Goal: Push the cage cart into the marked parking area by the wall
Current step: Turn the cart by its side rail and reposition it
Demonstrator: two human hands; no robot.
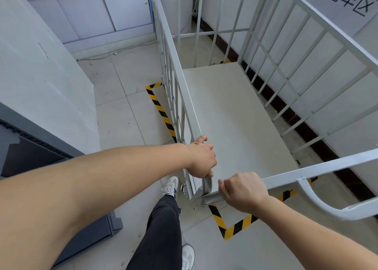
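Both hands gripping cage cart near corner

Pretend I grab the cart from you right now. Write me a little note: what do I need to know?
Left hand: gripping the top rail of the cage cart's left side, near its closest corner.
Right hand: gripping the near top rail, just beside that corner.
Cart: empty, mostly inside the yellow-and-black floor tape, its right side running along the wall under the paper sign.
Done: cart brought into the marked area.
Left: the near corner appears to sit over the tape line; probably nudge it in and square it up, then let go. Mind your foot by the cart's corner.
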